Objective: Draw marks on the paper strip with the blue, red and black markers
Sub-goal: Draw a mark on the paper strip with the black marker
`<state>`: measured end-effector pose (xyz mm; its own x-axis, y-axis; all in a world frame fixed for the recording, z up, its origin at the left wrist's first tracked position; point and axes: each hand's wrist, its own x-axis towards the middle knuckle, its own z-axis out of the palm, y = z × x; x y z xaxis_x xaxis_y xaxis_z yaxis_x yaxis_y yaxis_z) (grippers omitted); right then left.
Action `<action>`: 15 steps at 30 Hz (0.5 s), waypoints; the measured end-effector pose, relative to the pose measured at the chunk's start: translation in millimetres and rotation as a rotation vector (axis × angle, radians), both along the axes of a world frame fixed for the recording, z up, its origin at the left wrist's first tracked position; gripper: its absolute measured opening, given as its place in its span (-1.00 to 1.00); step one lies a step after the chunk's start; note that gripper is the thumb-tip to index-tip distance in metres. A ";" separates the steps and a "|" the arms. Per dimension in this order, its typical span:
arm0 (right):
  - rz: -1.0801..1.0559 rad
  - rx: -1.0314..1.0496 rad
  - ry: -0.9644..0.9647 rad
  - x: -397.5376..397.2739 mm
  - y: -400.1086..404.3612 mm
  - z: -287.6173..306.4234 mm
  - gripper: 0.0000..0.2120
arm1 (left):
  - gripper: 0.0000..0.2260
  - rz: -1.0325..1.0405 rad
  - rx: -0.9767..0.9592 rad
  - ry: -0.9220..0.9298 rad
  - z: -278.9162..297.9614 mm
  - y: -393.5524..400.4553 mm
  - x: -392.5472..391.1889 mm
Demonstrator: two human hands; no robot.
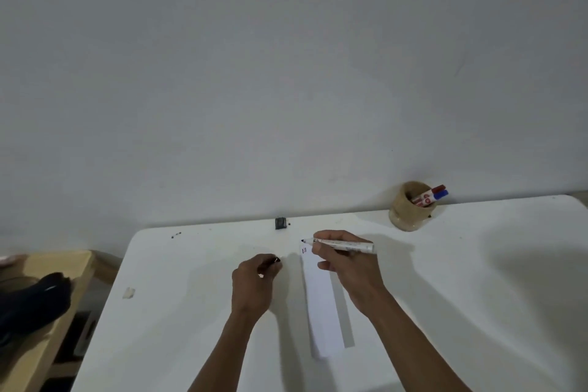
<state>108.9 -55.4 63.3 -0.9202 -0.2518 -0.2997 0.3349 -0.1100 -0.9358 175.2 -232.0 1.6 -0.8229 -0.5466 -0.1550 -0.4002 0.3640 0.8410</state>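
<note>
smooth white bench (445,296) carries a long flat paper strip (321,305), short dark marks at its far end. right hand (345,264) closed around uncapped black marker (342,245), tip at the strip's far end. left hand (254,283) pinches a small dark cap. round woven cup (409,210) holds red and blue markers (431,196).

3 markers (345,245), 1 paper strip (323,302), 1 holder (405,212), 2 hands (254,283).

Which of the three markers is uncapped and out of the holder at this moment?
The black-tipped marker, held in the right hand over the paper strip. The red marker and blue marker stand capped in the holder.
</note>
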 end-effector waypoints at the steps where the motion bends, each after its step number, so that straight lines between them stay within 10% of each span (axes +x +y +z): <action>1: 0.003 0.003 0.020 1.5 -5.6 4.7 -0.85 | -0.91 0.032 0.032 0.044 7.6 -0.9 1.9; 15: -0.010 0.089 0.169 25.7 -45.0 39.9 -0.78 | -0.88 0.052 0.569 0.323 66.0 -17.8 30.7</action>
<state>134.6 -100.4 103.2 -0.9618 -0.2215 -0.1611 0.1711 -0.0266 -0.9849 206.0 -249.9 67.7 -0.8515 -0.4922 -0.1809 -0.1001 -0.1860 0.9774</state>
